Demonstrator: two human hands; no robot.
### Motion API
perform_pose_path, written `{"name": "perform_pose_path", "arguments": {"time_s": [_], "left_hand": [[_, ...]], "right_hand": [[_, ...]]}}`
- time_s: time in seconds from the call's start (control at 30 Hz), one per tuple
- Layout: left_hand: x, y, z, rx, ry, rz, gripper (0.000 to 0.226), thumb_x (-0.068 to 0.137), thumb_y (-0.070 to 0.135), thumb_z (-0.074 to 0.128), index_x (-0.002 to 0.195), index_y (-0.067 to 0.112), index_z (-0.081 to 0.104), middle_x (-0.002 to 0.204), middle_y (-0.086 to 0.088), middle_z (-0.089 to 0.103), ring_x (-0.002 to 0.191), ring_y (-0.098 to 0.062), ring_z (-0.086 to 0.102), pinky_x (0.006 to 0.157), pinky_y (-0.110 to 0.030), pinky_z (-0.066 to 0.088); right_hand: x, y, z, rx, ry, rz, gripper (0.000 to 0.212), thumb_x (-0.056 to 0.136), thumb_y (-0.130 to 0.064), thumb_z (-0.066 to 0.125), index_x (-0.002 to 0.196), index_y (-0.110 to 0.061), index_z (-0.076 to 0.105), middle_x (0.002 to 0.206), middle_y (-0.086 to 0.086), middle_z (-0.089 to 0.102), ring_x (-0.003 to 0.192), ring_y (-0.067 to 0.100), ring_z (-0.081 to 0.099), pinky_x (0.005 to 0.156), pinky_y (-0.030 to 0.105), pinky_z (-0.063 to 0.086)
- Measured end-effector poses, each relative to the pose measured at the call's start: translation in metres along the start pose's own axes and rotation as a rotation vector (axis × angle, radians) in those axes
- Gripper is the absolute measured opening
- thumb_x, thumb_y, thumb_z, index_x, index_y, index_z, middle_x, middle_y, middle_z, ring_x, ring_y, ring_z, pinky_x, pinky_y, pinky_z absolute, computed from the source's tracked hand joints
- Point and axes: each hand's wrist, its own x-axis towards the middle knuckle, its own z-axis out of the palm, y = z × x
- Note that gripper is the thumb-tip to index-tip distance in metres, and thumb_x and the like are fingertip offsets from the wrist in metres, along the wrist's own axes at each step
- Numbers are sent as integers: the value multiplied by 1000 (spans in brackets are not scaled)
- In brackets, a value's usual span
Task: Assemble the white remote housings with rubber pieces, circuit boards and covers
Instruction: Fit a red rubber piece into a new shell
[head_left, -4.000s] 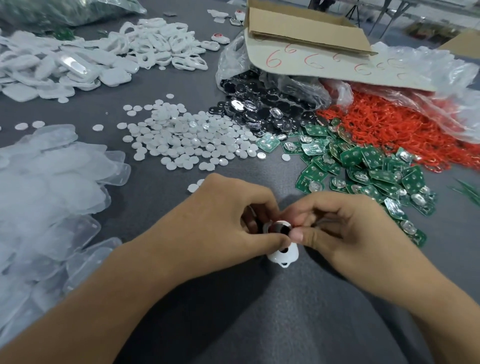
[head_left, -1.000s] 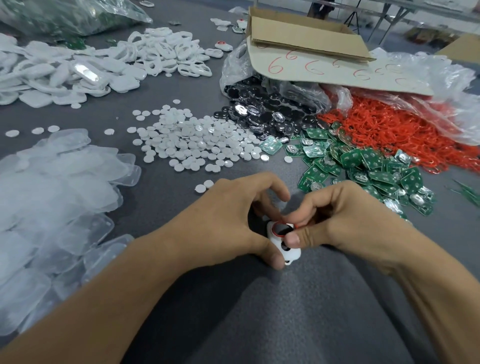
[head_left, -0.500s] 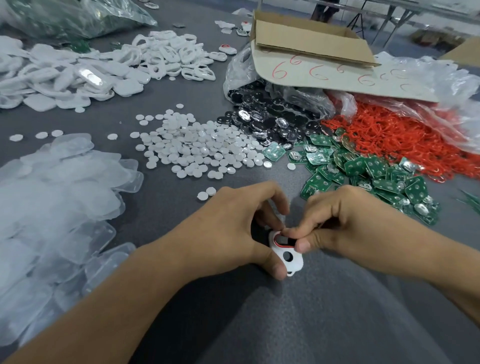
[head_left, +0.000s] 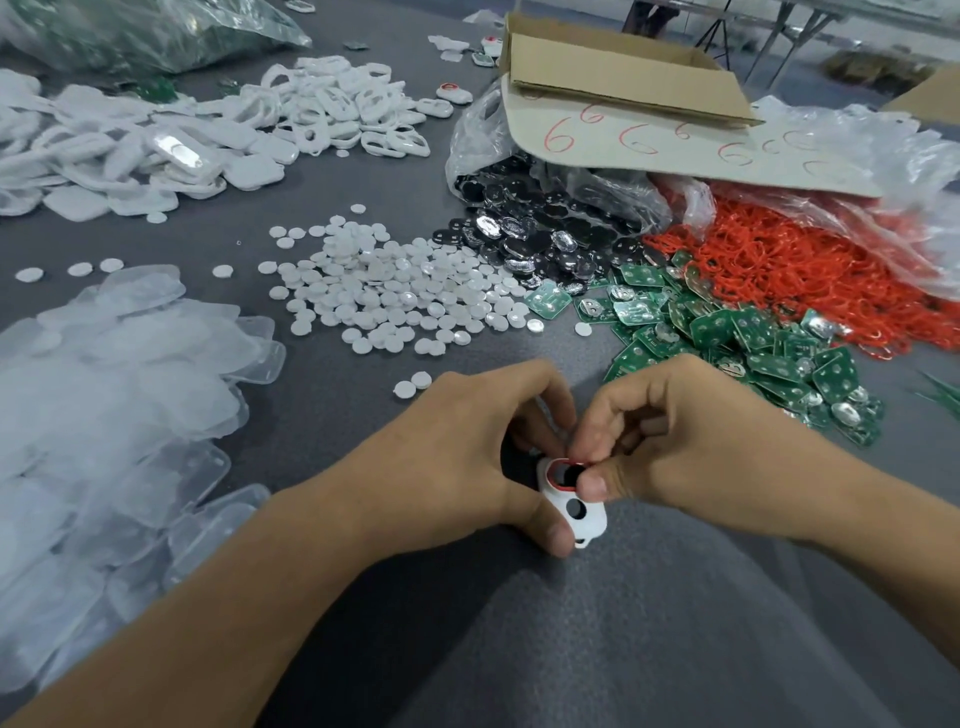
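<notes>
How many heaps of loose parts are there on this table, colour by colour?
White: 2, shells heap and discs heap
Clear: 1, covers heap
Black: 1, pieces heap
Green: 1, circuit boards heap
Red: 1, rings heap
Total: 6

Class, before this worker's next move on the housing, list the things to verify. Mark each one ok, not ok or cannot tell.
1. White housing gripped by the left hand: ok.
2. Right hand pinching the housing's upper end: ok.
3. Red rubber ring seated all round the upper opening: cannot tell, the right thumb covers part of it.
4. Circuit board fitted inside the housing: cannot tell, the inside is hidden.
5. Green circuit boards lying on the table beyond the right hand: ok.
</notes>
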Motion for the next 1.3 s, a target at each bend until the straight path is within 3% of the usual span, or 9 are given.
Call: {"name": "perform_pose_path", "arguments": {"time_s": [0.1, 0.27, 0.43, 0.67, 0.8, 0.9, 1.17, 1.3], "left_hand": [[0, -1, -1, 8, -6, 3, 66, 49, 36, 101, 99, 36, 59, 94, 20, 70, 94, 3, 65, 73, -7, 43], [0, -2, -1, 2, -14, -2, 66, 50, 36, 101, 101, 36, 59, 98, 21, 72, 95, 5, 65, 76, -6, 42], [1, -3, -1, 3, -15, 1, 66, 51, 36, 100, 101, 36, 58, 99, 23, 72, 97, 6, 64, 77, -4, 41], [1, -4, -1, 6, -17, 5, 64, 51, 38, 100, 100, 37, 59, 99, 22, 71, 97, 6, 63, 75, -3, 39], [1, -5, -1, 4, -22, 1, 64, 51, 39, 100, 100, 38, 59, 100, 23, 72, 98, 7, 63, 77, -3, 39], [1, -5, 0, -5, -25, 1, 64, 51, 39, 100, 100, 39, 59, 100, 23, 72, 98, 6, 64, 78, -4, 40], [2, -6, 0, 0, -24, 0, 65, 51, 40, 100, 101, 39, 58, 100, 23, 71, 99, 4, 64, 78, -7, 42], [2, -6, 0, 11, -20, 2, 66, 50, 41, 100, 101, 39, 58, 100, 23, 71, 99, 5, 64, 79, -7, 42]], "right_hand": [[-10, 3, 11, 68, 105, 33, 17, 71, -15, 89, 77, -26, 77, 76, -2, 74, 72, 23, 71, 72, 44, 59], [-17, 9, 18, 177, 200, 64, 19, 69, -13, 88, 77, -27, 78, 75, 1, 74, 69, 20, 70, 70, 34, 58], [-24, 11, 27, 309, 242, 20, 26, 69, 1, 85, 80, -21, 77, 76, 6, 73, 69, 14, 67, 70, 22, 57], [-25, 11, 29, 376, 246, -2, 17, 67, -19, 82, 83, -24, 77, 79, 6, 74, 71, 12, 68, 70, 17, 55], [-25, 13, 29, 361, 259, 23, 19, 78, -5, 80, 84, -23, 78, 78, 5, 75, 69, 10, 69, 67, 16, 54], [-25, 11, 30, 416, 252, 72, 16, 78, -5, 80, 83, -20, 79, 76, 6, 75, 67, 10, 68, 63, 15, 52], [-22, 5, 27, 389, 241, 145, 10, 77, -11, 79, 80, -20, 80, 74, 7, 75, 62, 12, 63, 65, 31, 49], [-20, 2, 22, 303, 225, 141, 12, 79, -10, 78, 78, -21, 80, 66, 6, 71, 56, 13, 55, 59, 31, 43]]}}
